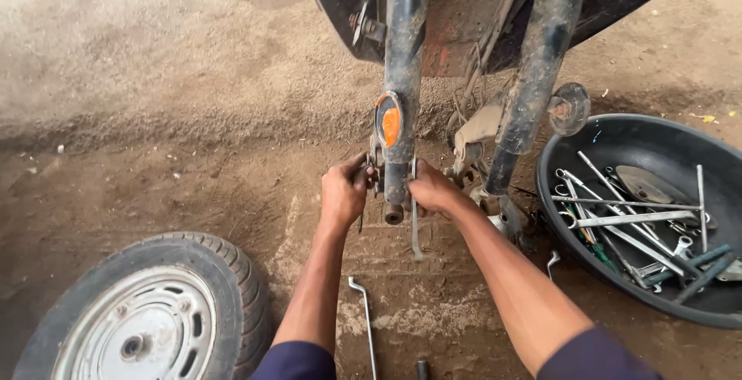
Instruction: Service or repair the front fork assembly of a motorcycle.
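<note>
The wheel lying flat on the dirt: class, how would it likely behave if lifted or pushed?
The wheel probably feels heavy, given its metal rim and thick rubber tyre. Lying flat on the dirt floor, it likely drags rather than rolls; stood upright, it would roll readily.

An orange reflector (390,123) on a black fork leg (403,63), a black basin (618,144) of silvery spanners (630,218), brown dirt ground (154,117)

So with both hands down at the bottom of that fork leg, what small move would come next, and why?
Probably a short turn of the wrench in the right hand, while the left hand steadies the other side. Both hands grip the lower end of the fork leg, and the wheel already lies off on the ground.
</note>
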